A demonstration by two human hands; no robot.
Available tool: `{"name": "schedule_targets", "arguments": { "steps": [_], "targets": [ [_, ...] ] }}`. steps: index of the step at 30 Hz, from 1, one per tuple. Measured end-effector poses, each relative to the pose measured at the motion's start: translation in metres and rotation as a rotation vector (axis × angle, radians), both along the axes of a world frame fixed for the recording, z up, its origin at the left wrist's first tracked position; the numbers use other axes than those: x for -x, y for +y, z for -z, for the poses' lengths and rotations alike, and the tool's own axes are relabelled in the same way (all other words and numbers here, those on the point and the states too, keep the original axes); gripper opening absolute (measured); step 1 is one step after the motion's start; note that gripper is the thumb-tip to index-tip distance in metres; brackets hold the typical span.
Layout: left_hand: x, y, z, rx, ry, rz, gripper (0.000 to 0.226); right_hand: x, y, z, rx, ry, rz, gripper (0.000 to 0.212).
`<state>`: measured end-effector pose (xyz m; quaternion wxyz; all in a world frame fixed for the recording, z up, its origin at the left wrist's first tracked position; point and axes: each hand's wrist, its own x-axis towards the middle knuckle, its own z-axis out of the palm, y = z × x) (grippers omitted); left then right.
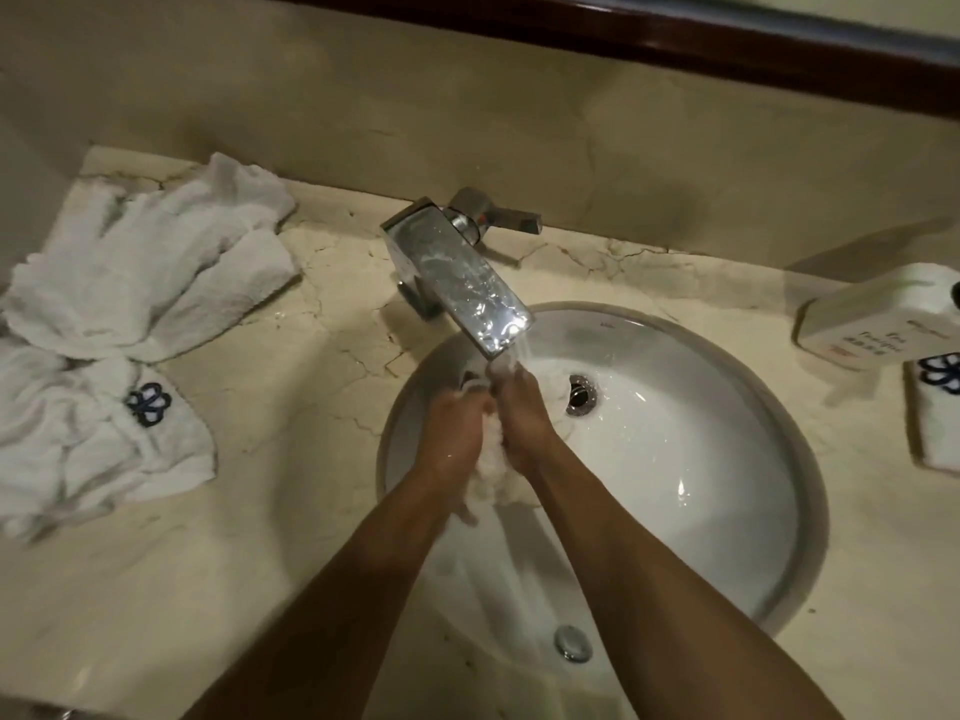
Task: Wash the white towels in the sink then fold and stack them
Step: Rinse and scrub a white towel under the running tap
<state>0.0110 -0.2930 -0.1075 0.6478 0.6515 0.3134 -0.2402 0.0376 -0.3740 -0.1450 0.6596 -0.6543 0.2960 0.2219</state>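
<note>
A round white ceramic sink [701,485] set under a cream marble counter [291,459] fills the near middle, with its small chrome overflow fitting [573,642] at six o'clock on the bowl wall. Over the bowl's centre-left, the left hand [454,433] and the right hand [522,420] meet, both with fingers curled round a wet white towel [491,467] bunched between the palms; the fingers are blurred, so how they lie one by one cannot be told. Water runs from the flat chrome faucet spout [457,275] at twelve o'clock onto the top of the bunched cloth. The chrome drain plug [577,394] sits just beside the right hand at two o'clock. At nine o'clock on the counter lies a crumpled white towel with a dark blue flower emblem [104,444], and beyond it, at ten o'clock, a second rumpled white towel [150,272]. At three o'clock a folded white emblem towel [937,423] lies under a white tissue box [878,324].
</note>
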Motion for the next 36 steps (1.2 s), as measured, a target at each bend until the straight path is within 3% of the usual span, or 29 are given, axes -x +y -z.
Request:
{"name": "schedule_targets", "arguments": {
  "steps": [3, 6, 8, 11, 13, 15, 17, 19, 22, 24, 27, 29, 31, 34, 36],
  "targets": [
    [0.005, 0.013, 0.003, 0.080, 0.092, -0.029, 0.009, 0.011, -0.009, 0.002, -0.151, 0.085, 0.095, 0.026],
    [0.011, 0.031, 0.010, 0.613, 0.168, -0.295, 0.038, 0.026, -0.029, 0.007, -0.492, 0.264, 0.272, 0.041],
    [0.014, 0.037, 0.015, 0.809, 0.184, -0.470, 0.037, 0.039, -0.043, 0.008, -0.643, 0.376, 0.366, 0.048],
    [0.015, 0.028, 0.027, 0.617, 0.317, -0.416, 0.030, 0.050, -0.054, 0.011, -0.775, 0.368, 0.390, 0.072],
    [0.018, 0.020, 0.025, 0.577, 0.462, -0.277, 0.030, 0.050, -0.053, 0.006, -0.742, 0.403, 0.325, 0.056],
    [0.019, 0.020, 0.022, 0.570, 0.494, -0.136, 0.029, 0.046, -0.052, 0.000, -0.695, 0.434, 0.252, 0.054],
    [0.021, 0.023, 0.018, 0.559, 0.413, -0.052, 0.024, 0.041, -0.056, -0.009, -0.621, 0.416, 0.172, 0.048],
    [0.024, 0.028, 0.008, 0.578, 0.220, -0.078, 0.019, 0.040, -0.060, -0.025, -0.580, 0.294, 0.171, 0.020],
    [0.029, 0.039, -0.009, 0.484, -0.057, -0.138, 0.034, 0.039, -0.060, -0.049, -0.667, 0.099, 0.212, 0.022],
    [0.031, 0.046, -0.007, 0.425, -0.062, -0.135, 0.045, 0.040, -0.056, -0.054, -0.698, 0.029, 0.229, 0.032],
    [0.029, 0.047, -0.001, 0.307, -0.051, -0.108, 0.017, 0.040, -0.045, -0.038, -0.479, 0.065, 0.215, 0.040],
    [0.024, 0.037, 0.000, 0.394, 0.090, -0.148, 0.038, 0.045, -0.034, -0.031, -0.291, 0.076, 0.140, 0.033],
    [0.016, 0.029, 0.004, 0.403, 0.118, -0.175, 0.049, 0.053, -0.021, -0.033, -0.062, -0.043, -0.051, 0.022],
    [0.004, 0.017, 0.010, 0.182, 0.114, 0.009, 0.034, 0.055, -0.009, -0.034, 0.196, -0.245, -0.331, 0.021],
    [0.006, 0.008, 0.009, 0.049, 0.058, 0.102, 0.037, 0.040, -0.009, -0.022, 0.313, -0.248, -0.265, 0.029]
  ]
}}
